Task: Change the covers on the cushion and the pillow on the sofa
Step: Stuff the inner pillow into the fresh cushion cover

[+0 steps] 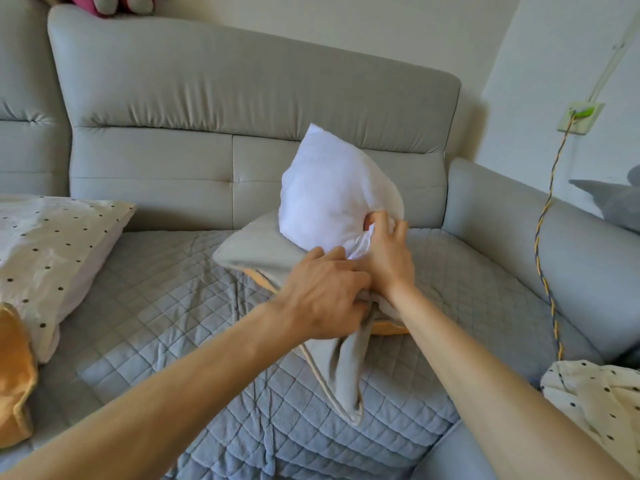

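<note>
A white cushion insert [329,195] sticks up out of a grey cover [252,252] with an orange lining, in the middle of the sofa seat. My left hand [325,299] grips the bunched grey cover at its opening. Just right of it, my right hand [388,251] pinches the white insert's lower edge. A polka-dot pillow [52,258] lies at the left on the seat. An orange cover [14,372] lies at the left edge. A second polka-dot cloth [595,393] lies at the lower right.
The grey sofa [242,109] has a quilted blue-grey seat pad [166,323] and a right armrest [554,244]. A braided yellow and blue cable [545,237] hangs from a wall socket [580,116] over the armrest. A grey cushion [613,202] sits at the far right.
</note>
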